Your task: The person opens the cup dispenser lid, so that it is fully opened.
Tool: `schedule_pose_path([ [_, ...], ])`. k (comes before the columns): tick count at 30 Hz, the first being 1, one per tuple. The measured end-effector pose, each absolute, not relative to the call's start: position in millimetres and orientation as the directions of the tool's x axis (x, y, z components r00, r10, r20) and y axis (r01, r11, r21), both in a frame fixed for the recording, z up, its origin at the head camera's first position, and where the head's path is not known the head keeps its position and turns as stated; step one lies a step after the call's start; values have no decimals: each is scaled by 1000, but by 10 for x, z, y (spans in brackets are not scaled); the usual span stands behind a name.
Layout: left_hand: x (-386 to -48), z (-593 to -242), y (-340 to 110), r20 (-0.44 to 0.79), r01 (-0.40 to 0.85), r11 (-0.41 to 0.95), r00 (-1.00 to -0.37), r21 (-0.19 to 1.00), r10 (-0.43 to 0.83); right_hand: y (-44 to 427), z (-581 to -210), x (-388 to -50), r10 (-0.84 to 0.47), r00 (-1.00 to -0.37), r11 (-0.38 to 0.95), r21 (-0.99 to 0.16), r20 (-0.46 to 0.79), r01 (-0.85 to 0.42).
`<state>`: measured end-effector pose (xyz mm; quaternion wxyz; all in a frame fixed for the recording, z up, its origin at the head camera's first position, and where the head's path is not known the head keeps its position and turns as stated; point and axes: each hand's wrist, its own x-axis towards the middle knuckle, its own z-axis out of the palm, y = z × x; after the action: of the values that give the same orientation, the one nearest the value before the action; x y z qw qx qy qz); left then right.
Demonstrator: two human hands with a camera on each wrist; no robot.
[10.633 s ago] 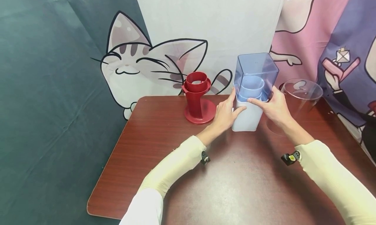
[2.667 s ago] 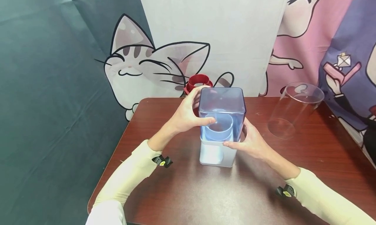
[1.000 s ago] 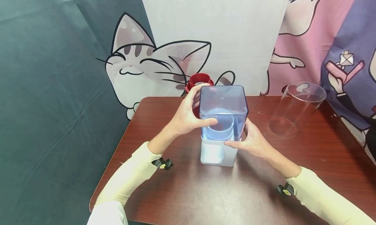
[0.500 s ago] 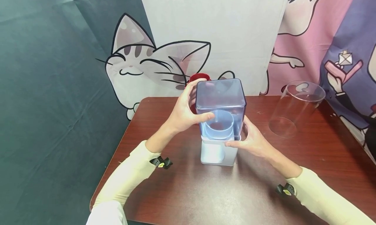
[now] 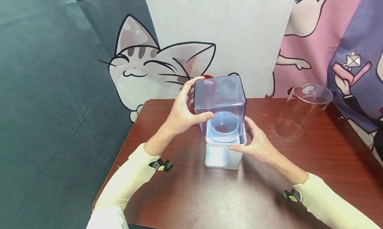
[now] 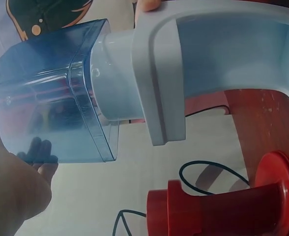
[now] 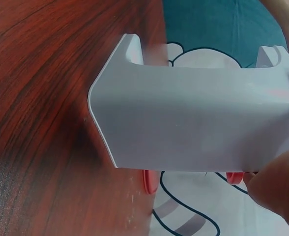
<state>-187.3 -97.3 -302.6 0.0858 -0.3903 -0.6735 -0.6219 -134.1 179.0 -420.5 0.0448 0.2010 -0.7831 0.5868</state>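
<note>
My left hand (image 5: 182, 114) holds a blue see-through square cover (image 5: 219, 92), thumb on its front and fingers along its left side. Tilted and shifted left, the cover sits raised off the white base's rim. A pale round collar (image 6: 112, 73) on the base reaches partly into the cover's mouth in the left wrist view. My right hand (image 5: 258, 142) grips the upper right side of the white base (image 5: 224, 156), its thumb across the front just under the rim. The base stands upright on the table and has an open, hollow side in the left wrist view.
A red stand (image 6: 233, 209) with a round foot is close behind the cover, mostly hidden in the head view. To the right on the brown table (image 5: 167, 189) stands a clear cylinder (image 5: 299, 112). Cartoon cloth hangs behind the table.
The base and cover came leftward and nearer from beside the clear cylinder. In the last second my left hand has lifted the cover up and left off the base's rim; the base stayed put.
</note>
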Motion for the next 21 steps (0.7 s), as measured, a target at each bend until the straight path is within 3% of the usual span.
schedule_pose_path([
  [21,-1817,-2977,-1261,605,630,-68,-704,774,372,1925,-4190,-1404,-204,-903,246,-873,377,-420],
])
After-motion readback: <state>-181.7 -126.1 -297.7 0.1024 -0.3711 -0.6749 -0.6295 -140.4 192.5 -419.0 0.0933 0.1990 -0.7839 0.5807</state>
